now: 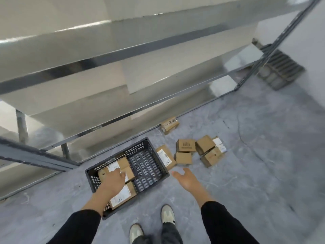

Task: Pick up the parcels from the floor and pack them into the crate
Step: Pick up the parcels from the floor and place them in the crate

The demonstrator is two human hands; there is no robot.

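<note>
resting in the crate [153,152]: two parcels [123,166], left hand [115,178] touching one.

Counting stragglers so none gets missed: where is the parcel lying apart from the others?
In the head view, right of centre, the lone parcel lies on the floor by the shelf rail, beyond the crate and the parcel cluster.
</note>
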